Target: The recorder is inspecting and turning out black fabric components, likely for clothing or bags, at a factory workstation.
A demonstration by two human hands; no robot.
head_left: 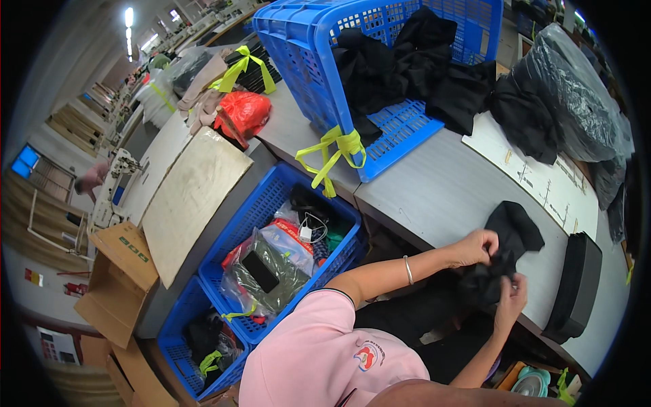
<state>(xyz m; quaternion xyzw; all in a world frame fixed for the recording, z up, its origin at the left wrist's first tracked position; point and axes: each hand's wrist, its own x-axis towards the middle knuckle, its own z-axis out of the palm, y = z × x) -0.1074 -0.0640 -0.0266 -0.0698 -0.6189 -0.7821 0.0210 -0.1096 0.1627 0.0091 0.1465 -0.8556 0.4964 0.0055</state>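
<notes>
A piece of black cloth point(513, 229) lies over the near edge of the grey table point(420, 197) and bunches between my two hands. My left hand point(477, 248), with a bangle at the wrist, pinches the upper left part of the bunch, fingertips pressed together. Just below and to the right, my right hand point(511, 298) has its fingers closed on the lower part of the same cloth. Folds hide the exact grip of both hands, and the dark cloth shows no clear seams.
A tipped blue crate point(317, 74) spills black fabric pieces point(400, 74) onto the far table. To the right are a plastic-wrapped bundle point(576, 88), a marked white board point(536, 180) and a black case point(575, 288). Blue baskets point(224, 252) with bags and a phone point(260, 271) stand at left.
</notes>
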